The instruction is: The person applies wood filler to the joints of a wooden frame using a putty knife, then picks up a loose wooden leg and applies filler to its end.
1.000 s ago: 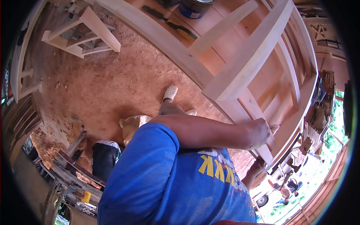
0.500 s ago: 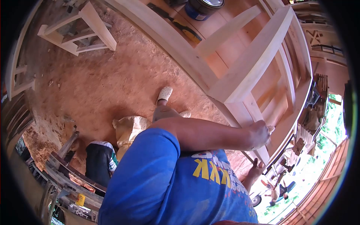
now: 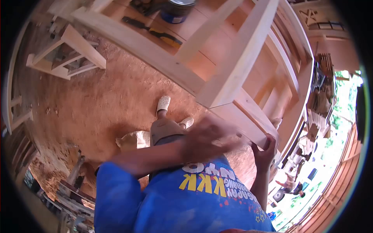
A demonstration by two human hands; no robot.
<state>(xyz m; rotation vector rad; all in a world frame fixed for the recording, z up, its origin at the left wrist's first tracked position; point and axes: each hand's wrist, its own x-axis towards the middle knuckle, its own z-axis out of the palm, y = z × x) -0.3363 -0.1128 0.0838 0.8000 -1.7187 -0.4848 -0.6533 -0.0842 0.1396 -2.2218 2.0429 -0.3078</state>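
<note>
A pale wooden furniture frame (image 3: 229, 77) of joined legs and rails spans from the upper middle to the right. At its near end, my right hand (image 3: 266, 151) grips a rail, with thumb and fingers about the edge. My left hand (image 3: 211, 136) is smeared by motion in front of my body, close to the frame's near corner; its fingers are unclear. On the panel surface within the frame lie a hand saw with a yellow and black handle (image 3: 165, 37) and a blue can with a silver lid (image 3: 173, 15).
A small wooden stool-like frame (image 3: 68, 54) stands on the dirt floor (image 3: 89, 101) at left. A pale sack (image 3: 134, 140) lies beside my legs. Stacked timber (image 3: 316, 128) lines the right side, and people (image 3: 293, 186) are outside near a vehicle wheel (image 3: 278, 195).
My left hand has left the frame's near end and swung left toward my body. My right hand shows more fully at the rail. The whole view has shifted, with the frame further left.
</note>
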